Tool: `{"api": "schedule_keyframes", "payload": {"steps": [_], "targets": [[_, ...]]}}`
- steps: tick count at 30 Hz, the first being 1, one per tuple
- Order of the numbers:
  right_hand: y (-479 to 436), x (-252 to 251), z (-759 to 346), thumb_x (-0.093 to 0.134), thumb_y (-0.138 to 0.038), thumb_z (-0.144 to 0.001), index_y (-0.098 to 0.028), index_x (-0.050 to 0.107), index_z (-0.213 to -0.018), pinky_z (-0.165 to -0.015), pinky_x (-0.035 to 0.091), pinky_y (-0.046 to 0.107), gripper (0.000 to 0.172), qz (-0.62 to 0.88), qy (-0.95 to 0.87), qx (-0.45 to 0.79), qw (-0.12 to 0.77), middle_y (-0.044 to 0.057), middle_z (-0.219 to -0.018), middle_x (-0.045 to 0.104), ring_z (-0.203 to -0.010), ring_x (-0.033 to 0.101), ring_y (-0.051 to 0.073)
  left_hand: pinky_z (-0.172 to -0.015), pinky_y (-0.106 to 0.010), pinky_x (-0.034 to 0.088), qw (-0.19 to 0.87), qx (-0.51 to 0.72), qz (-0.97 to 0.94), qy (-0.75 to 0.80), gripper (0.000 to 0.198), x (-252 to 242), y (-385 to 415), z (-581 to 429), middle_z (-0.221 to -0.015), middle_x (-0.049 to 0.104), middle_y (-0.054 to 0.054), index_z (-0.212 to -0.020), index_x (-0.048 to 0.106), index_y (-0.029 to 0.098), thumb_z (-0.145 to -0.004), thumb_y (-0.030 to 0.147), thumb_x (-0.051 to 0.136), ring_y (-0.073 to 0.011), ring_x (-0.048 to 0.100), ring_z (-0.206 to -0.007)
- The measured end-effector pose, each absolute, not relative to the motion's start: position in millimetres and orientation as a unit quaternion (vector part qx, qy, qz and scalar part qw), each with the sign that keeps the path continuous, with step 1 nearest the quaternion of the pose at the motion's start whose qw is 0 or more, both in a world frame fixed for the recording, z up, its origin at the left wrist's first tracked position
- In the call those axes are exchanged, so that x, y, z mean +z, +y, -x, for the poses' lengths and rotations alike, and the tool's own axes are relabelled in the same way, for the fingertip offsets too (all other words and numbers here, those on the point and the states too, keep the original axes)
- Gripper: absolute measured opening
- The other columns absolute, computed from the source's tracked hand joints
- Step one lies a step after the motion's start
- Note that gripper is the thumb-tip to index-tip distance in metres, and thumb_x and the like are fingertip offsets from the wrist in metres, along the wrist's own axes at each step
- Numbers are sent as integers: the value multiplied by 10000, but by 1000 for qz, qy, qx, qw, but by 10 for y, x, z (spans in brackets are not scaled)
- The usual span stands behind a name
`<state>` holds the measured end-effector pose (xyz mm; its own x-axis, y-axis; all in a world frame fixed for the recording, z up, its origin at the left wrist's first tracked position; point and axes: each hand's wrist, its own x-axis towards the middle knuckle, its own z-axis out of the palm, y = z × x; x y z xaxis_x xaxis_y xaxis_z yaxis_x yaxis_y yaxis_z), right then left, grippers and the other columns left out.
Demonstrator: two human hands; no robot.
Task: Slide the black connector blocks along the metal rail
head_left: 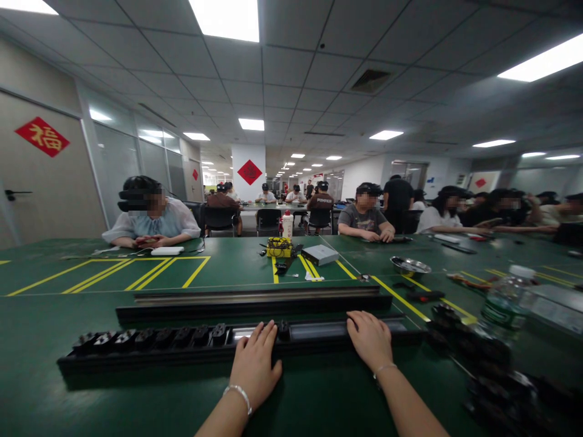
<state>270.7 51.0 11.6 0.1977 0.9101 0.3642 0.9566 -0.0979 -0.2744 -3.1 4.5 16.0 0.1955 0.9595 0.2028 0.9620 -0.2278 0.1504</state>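
Note:
A long black rail [314, 331] lies across the green table in front of me. Several black socket-like modules [182, 337] sit in a row along its left part, and a single black module [284, 329] stands nearer its middle. My left hand [257, 364] rests on the rail just left of that single module, fingers stretched out and thumb apart. Over the rail's right part lies my right hand [371, 340], its fingers extended across the top edge. Neither hand visibly holds anything. Behind this rail lies a second black rail [255, 300], parallel to it.
Dark modules [492, 376] lie heaped at the right, near a water bottle [507, 303]. Farther back are a metal bowl [410, 265], a grey box [320, 255] and a yellow object with black cable [279, 247]. Other people sit across the table.

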Motion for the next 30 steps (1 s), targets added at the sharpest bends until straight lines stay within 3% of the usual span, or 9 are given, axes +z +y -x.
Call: {"api": "schedule_keyframes", "payload": {"steps": [8, 17, 30], "targets": [[458, 150, -2522, 315, -357, -840, -286, 600, -1099, -1034, 152, 473, 392, 694, -684, -51, 219, 2, -1210, 584, -1179, 445, 191, -1045, -450, 217, 20, -136, 768, -626, 650, 98, 57, 12, -1455, 291, 5, -1359, 318, 221, -719, 314, 382, -215, 209, -1344], [420, 153, -2348, 268, -366, -869, -278, 530, -1211, -1019, 221, 427, 440, 652, -731, -46, 196, 14, -1287, 524, -1222, 403, 183, -1037, -453, 215, 18, -148, 763, -629, 618, 90, 67, -11, -1447, 312, -5, -1346, 344, 229, -733, 302, 375, -217, 229, -1336], [411, 152, -2310, 249, -353, -874, -266, 525, -1225, -1025, 211, 419, 455, 650, -732, -30, 202, 16, -1302, 508, -1225, 395, 186, -1022, -461, 232, 10, -152, 761, -631, 621, 127, 59, -15, -1440, 323, 15, -1338, 357, 244, -720, 291, 374, -219, 254, -1322]]}}
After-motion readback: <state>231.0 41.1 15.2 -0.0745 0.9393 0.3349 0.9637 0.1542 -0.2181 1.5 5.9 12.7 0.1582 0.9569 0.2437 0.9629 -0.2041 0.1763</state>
